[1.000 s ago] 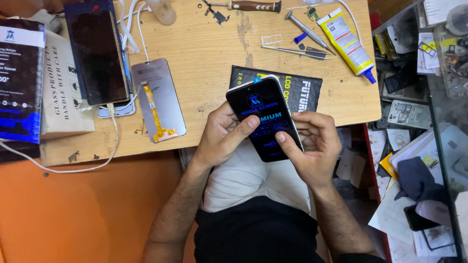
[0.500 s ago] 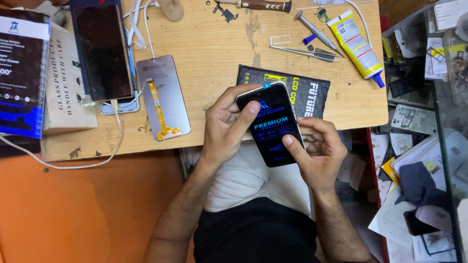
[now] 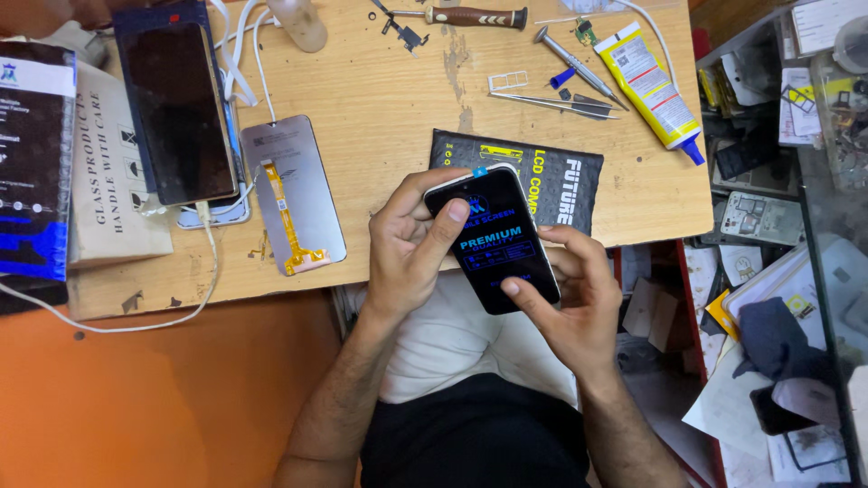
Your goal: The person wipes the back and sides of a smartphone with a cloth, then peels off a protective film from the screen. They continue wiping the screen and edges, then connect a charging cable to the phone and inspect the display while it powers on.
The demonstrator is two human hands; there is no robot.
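Your left hand and right hand together hold a dark phone screen above the near edge of the wooden table, the left thumb lying across its top. A black pouch lies just beyond. A bare display panel lies to the left; a yellow glue tube, tweezers and screwdriver lie farther back.

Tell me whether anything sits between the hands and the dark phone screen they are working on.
Nothing does. The left hand and the right hand both grip the phone screen directly, the left thumb pressing its front near the top, the right thumb near the bottom. The black packet on the wooden table lies behind it.
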